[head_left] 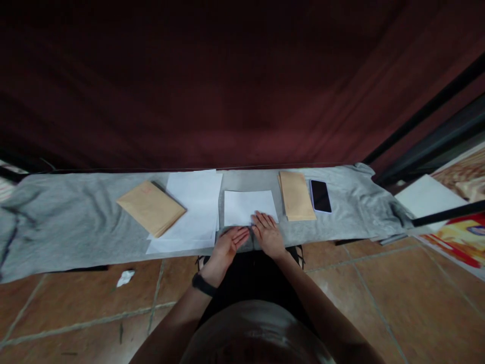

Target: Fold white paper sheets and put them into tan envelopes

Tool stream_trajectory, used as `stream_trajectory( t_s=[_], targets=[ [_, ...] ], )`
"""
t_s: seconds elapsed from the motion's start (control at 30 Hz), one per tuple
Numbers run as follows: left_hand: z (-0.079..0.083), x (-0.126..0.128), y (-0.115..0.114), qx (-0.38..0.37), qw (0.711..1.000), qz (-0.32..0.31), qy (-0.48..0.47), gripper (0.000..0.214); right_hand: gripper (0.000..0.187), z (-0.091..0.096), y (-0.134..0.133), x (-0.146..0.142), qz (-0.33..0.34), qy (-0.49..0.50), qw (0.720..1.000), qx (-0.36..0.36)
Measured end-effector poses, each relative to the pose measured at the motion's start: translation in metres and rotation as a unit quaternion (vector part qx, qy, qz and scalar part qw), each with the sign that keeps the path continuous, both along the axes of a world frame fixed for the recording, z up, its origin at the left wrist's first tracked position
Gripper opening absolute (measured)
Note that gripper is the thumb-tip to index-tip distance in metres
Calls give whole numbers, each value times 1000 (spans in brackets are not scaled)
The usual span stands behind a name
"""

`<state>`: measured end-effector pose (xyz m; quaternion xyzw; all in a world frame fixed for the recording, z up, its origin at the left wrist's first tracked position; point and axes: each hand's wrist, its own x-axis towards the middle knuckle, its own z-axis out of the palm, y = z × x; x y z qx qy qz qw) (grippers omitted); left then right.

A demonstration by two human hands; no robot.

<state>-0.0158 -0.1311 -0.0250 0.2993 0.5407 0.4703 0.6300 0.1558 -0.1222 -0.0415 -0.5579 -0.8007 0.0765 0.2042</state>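
Observation:
A white sheet of paper (248, 206), apparently folded, lies in front of me on the grey cloth. My right hand (268, 235) rests palm down with its fingertips on the sheet's near right part, fingers stretched out. At the sheet's near edge, my left hand (229, 243) is turned partly palm up, its fingers extended and nothing in it. To the left, larger white sheets (197, 202) lie in a loose stack. Brown envelopes (151, 207) sit partly on top of them. More brown envelopes (297, 197) lie to the right of the folded sheet.
A phone (321, 196) lies right of the envelopes. The grey cloth (68, 217) covers a narrow bench against a dark red curtain (227, 101). Black metal bars and a printed box (462, 237) are at the right. A crumpled white scrap (125, 277) lies on the tiled floor.

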Motion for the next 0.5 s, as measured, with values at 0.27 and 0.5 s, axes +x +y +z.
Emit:
stream_trajectory(
  t_s=[0.27,0.5],
  targets=[
    [8,16,-2,273,824,-164,469,51,44,-3,3,1,-6,14,1000,-5],
    [-12,13,7,335,662,-222,633,62,49,-14,-1,3,0,0,1000,6]
  ],
)
